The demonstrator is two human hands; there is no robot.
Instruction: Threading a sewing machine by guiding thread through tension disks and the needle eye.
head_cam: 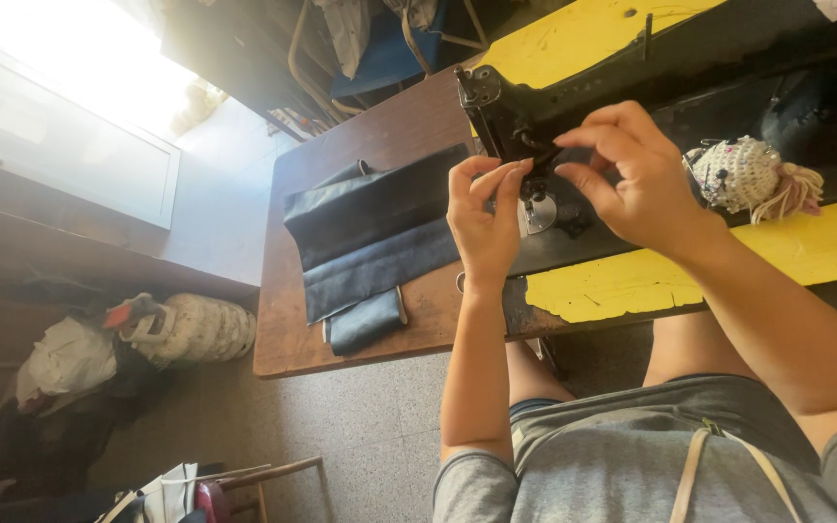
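While both hands work at the needle, here is how I read it, left to right.

Room, left: bright window glare over a pale cabinet (pixel 60 145); a heap of bags and a white sack (pixel 196 327) lie on the floor.

Tabletop, left end: folded dark fabric pieces (pixel 370 237) are stacked near the far-left corner of the brown tabletop (pixel 288 339), with a small roll at the front edge.

Left hand (pixel 484 218): raised, thumb and fingers pinched closed, apparently on thread too fine for me to see.

Sewing machine (pixel 535 136): black head near mid-tabletop, its needle area just between the hands.

Right hand (pixel 632 174): fingertips closed in a fine grip at the needle bar, touching the machine.

Step in hand: I judge it to be threading the needle.

Next move calls for: steady fingers, and thread drawn through without slack.

Right end: knitted pincushion (pixel 748 174) rests on the black bed, with chipped yellow panels (pixel 632 286) in front and behind.
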